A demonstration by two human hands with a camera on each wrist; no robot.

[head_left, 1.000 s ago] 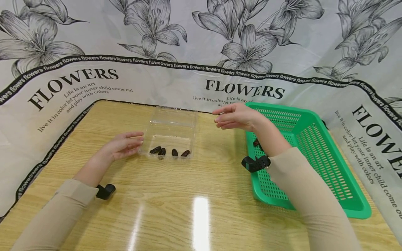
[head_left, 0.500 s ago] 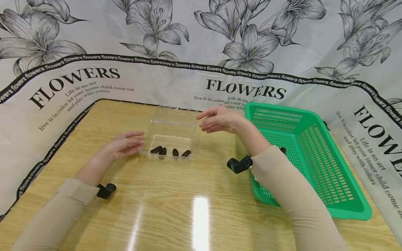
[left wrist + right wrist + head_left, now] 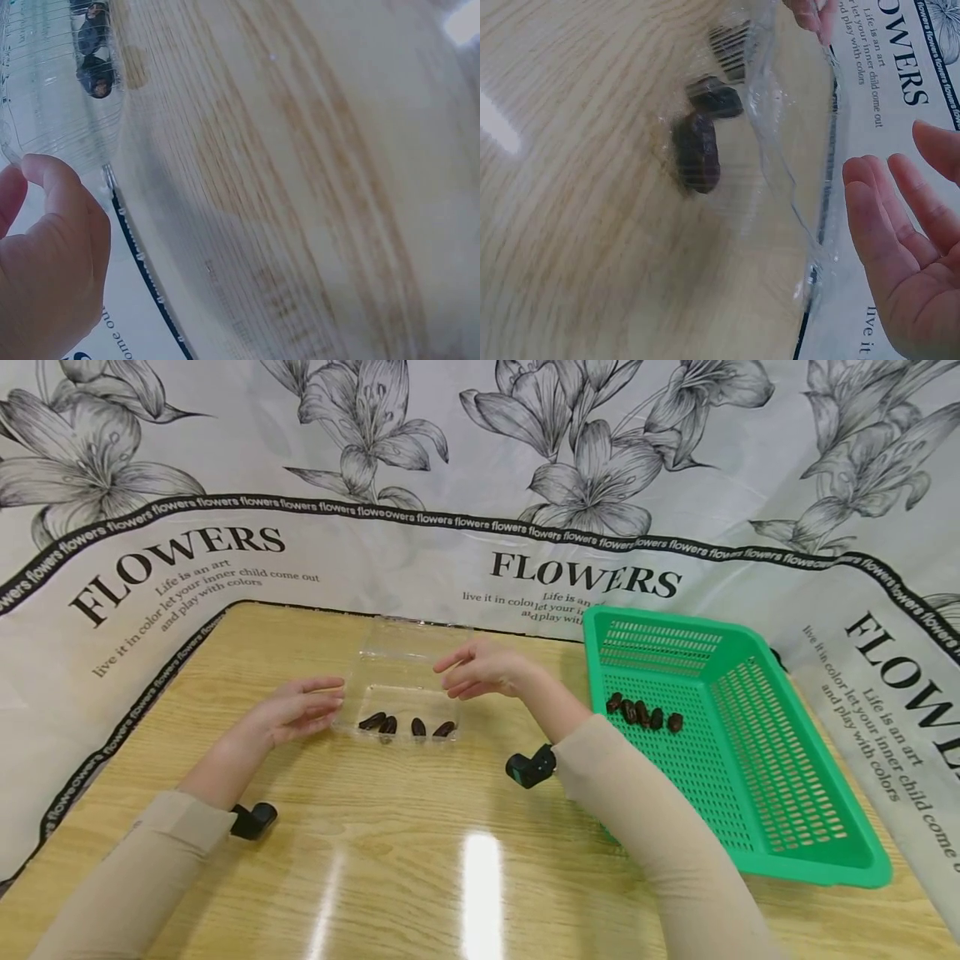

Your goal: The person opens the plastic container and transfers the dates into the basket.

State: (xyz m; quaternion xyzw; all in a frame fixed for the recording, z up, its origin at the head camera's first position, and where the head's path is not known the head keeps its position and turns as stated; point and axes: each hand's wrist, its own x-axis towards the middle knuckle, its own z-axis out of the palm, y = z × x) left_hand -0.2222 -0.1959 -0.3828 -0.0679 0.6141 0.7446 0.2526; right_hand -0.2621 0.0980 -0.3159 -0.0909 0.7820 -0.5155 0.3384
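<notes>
Across came the right hand [image 3: 483,669] to the clear box [image 3: 412,700], fingers apart, holding nothing; the left hand [image 3: 303,708] pinched its edge, where light pressure seemed wisest.

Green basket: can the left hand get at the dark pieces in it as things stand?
Probably not. The left hand is at the left edge of the clear box, with that box and the right arm between it and the dark pieces. The basket itself is open on top.

Dark brown dates [image 3: 418,727]; green basket [image 3: 817,870]; black-and-white floral backdrop [image 3: 390,560].
</notes>
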